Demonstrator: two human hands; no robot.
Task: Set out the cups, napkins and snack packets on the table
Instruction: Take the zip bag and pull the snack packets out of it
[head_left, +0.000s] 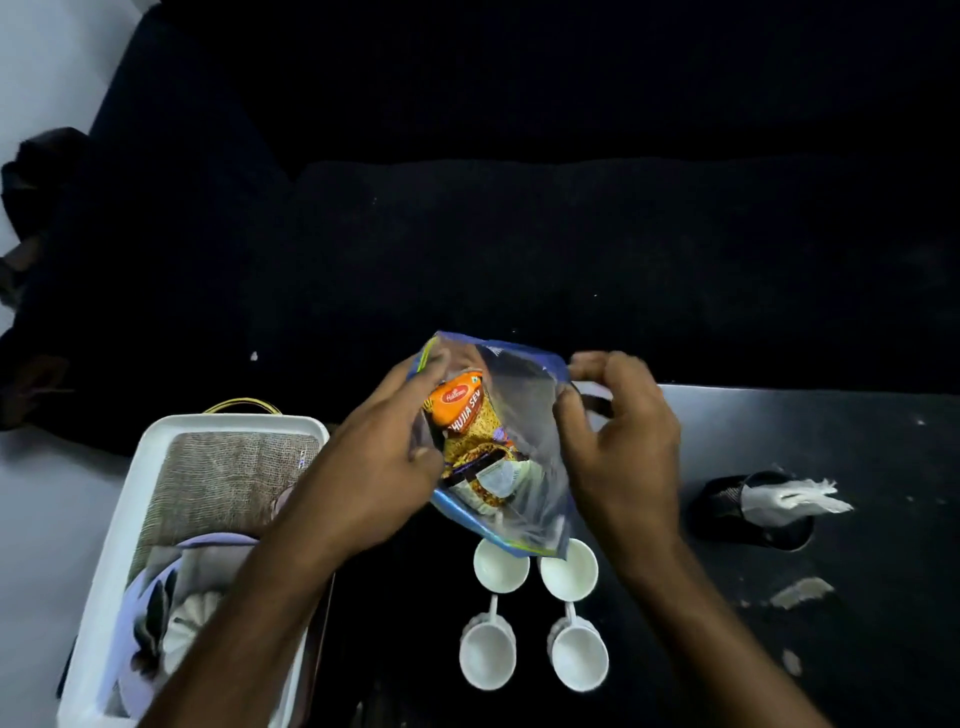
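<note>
A clear zip bag (524, 467) with blue edges hangs above the dark table (857, 426). Inside it is an orange and yellow snack packet (467, 421), with more packets below it. My left hand (374, 467) reaches into the bag's mouth, fingers around the orange packet. My right hand (618, 447) pinches the bag's right rim and holds it up. Several white cups (501, 565) (569, 570) (487, 656) (579, 657) stand on the table below the bag, two with handles. A black holder (727, 512) lying to the right has white napkins (795, 499) sticking out.
A white plastic bin (130, 509) at the left holds a woven mat (228, 478) and cloth items. A dark sofa (519, 208) runs behind the table. Crumbs and paper scraps (800, 592) lie on the table's right part.
</note>
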